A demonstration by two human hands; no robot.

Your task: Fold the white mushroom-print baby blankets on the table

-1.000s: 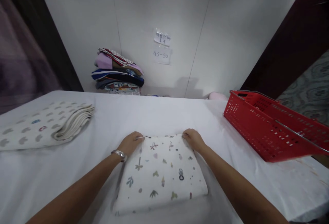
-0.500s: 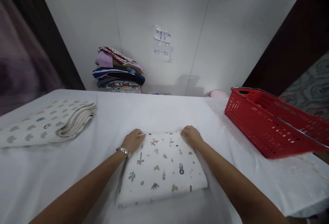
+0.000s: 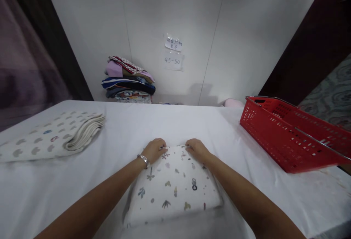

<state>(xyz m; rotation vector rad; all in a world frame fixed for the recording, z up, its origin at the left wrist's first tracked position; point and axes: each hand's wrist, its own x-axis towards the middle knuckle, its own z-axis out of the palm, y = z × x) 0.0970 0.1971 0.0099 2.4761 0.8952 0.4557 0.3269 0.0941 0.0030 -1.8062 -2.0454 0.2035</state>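
Observation:
In front of me on the white-covered table lies a folded white cloth (image 3: 175,188) printed with small plants, shells and other motifs. My left hand (image 3: 155,151), with a silver bracelet at the wrist, pinches the cloth's far edge toward its left corner. Opposite it, my right hand (image 3: 197,150) has its fingers closed on the same far edge, to the right. A short stretch of that edge shows between the two hands. The fingertips are partly hidden behind the edge.
A folded cream cloth with grey mushroom-like shapes (image 3: 52,136) rests at the left. On the right stands a red perforated basket (image 3: 285,136) with metal handles. Several folded fabrics (image 3: 130,80) are stacked beyond the table by the wall, where paper signs (image 3: 173,60) hang.
Both hands have moved inward along the cloth's far edge and are closer together. The cloth has stayed nearly in place; the whole view has shifted slightly.

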